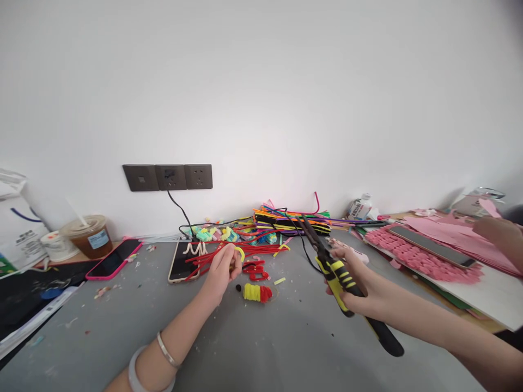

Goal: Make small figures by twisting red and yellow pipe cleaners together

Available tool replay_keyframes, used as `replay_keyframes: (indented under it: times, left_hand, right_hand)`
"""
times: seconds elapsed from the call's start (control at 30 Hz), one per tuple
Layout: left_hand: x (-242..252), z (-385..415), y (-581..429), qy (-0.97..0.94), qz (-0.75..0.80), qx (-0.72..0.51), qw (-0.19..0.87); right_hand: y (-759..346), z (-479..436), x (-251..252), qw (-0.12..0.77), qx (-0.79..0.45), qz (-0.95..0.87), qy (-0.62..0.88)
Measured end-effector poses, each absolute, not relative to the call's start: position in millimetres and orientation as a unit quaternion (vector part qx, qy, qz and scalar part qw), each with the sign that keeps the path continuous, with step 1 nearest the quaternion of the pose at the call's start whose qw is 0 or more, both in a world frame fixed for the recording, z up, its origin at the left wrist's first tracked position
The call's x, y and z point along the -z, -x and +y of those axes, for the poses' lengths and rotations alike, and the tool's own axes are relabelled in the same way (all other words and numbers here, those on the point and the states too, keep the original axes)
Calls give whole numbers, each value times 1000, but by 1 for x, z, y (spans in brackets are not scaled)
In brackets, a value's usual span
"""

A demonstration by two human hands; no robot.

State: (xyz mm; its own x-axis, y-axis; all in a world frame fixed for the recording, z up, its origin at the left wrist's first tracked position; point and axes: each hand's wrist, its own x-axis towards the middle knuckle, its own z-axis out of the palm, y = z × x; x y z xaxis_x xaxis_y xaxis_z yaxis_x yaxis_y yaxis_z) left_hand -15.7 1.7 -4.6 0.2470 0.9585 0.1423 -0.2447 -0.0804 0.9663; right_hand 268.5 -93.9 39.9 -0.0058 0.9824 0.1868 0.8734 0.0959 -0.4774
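My left hand [223, 272] is closed in a pinch on a short bent piece of yellow pipe cleaner [242, 253]. On the right, my right hand [359, 277] grips black-and-yellow pliers [337, 280], their dark jaws pointing up and away toward the wall. A tightly wound yellow-and-red coil [257, 293] lies on the grey table between my hands. Close to it are a small black ball [238, 287], a yellow scrap [280, 281] and bent red pieces [257, 270]. Red pipe cleaners [261, 249] lie behind my left hand.
A bundle of coloured pipe cleaners [292, 222] lies by the wall. A black cord [180, 207] runs from the socket. To the left are a pink-cased phone [114, 260], an iced drink [92, 237] and another phone [180, 264]. Pink knitted material [417, 256] lies right.
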Motion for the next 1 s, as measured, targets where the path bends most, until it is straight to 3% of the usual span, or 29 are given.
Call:
replay_keyframes:
  times: [0.1,0.33,0.57,1.0]
  left_hand:
    - [3,2,16,-487,332,-508,628]
    - [-6,1,14,-449,281,-513,675]
    - [-3,6,16,-416,272,-559,664]
    - [-5,7,20,-368,251,-536,717]
  right_hand:
    - [-250,-89,-59,256,-206,-707,627]
    - [-211,-48,-31,360,77,-731,575]
    - [-186,6,-14,370,184,-724,552]
    - [-198,26,10,335,154,-791,489]
